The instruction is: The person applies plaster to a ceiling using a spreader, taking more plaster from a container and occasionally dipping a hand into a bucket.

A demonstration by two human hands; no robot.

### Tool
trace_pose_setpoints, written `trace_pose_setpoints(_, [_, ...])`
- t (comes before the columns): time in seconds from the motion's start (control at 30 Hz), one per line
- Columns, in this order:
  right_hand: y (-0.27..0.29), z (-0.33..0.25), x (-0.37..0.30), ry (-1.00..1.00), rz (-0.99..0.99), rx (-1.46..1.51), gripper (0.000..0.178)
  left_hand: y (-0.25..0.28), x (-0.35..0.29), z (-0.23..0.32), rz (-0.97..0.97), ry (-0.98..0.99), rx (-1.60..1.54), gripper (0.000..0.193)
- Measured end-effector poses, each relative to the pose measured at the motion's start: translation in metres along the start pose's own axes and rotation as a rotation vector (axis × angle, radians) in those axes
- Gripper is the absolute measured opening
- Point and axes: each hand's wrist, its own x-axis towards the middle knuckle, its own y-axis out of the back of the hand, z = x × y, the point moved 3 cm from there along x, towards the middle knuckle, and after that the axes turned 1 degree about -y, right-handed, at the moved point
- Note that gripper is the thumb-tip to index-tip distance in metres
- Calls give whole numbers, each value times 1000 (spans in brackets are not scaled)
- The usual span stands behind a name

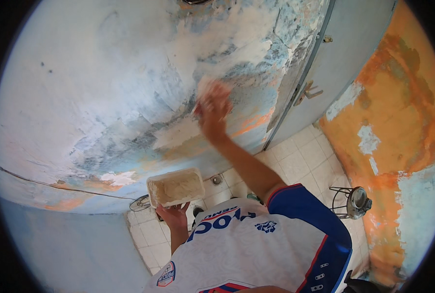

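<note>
My left hand (174, 216) grips a rectangular whitish tub (197, 195) from below, with its fingers against the near side. Inside the tub lies pale, creamy filler or plaster paste (171, 189). My right arm reaches up and forward to the patchy wall (178, 107). Motion smears my right hand (213, 102), so its fingers and anything in them cannot be made out. Around that hand the wall shows white smears, grey-dark bare patches, and blue and orange remnants of paint.
A grey door (337, 53) with a metal handle (311, 93) stands right of the wall. Farther right is a peeling orange wall (393, 97). A wire-legged metal stand (347, 202) rests on the tiled floor (305, 151). A cable (71, 188) runs along the lower left wall.
</note>
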Motion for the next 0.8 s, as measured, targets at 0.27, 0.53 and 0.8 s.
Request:
trace_pose_setpoints(0.27, [74,62,54,-222,199,-2,26,3,-12,0,41,-26,6,76])
trace_pose_setpoints(0.53, [17,23,8,62,-56,-7,49,9,-9,-11,-4,-10,-39,78])
trace_pose_setpoints(0.8, [82,61,58,-59,145,-205,29,7,-21,-7,19,-49,-18,77])
